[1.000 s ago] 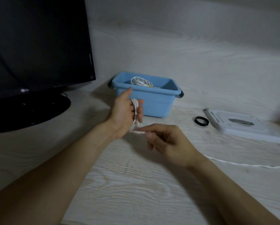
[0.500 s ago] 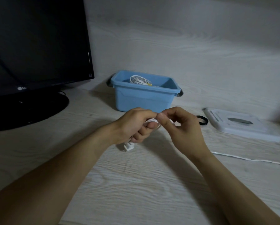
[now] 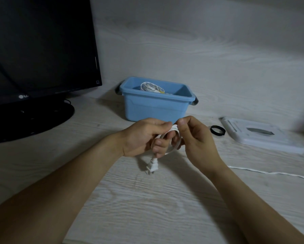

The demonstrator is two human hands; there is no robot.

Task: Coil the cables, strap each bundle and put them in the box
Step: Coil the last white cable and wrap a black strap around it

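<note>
My left hand grips a few loops of a white cable in front of the blue box. The cable's white plug dangles below that hand, just above the desk. My right hand pinches the top of the loops between thumb and fingers. The loose rest of the cable trails over the desk to the right edge. A coiled white bundle lies inside the box. A black strap ring lies on the desk right of my hands.
A black monitor on a round stand fills the left. The box's white lid lies flat at the right. A pale wall rises behind the desk.
My left hand has turned from upright with the cable round its fingers to a fist around the loops. My right hand rose from the desk to pinch the top; the plug now hangs free.
</note>
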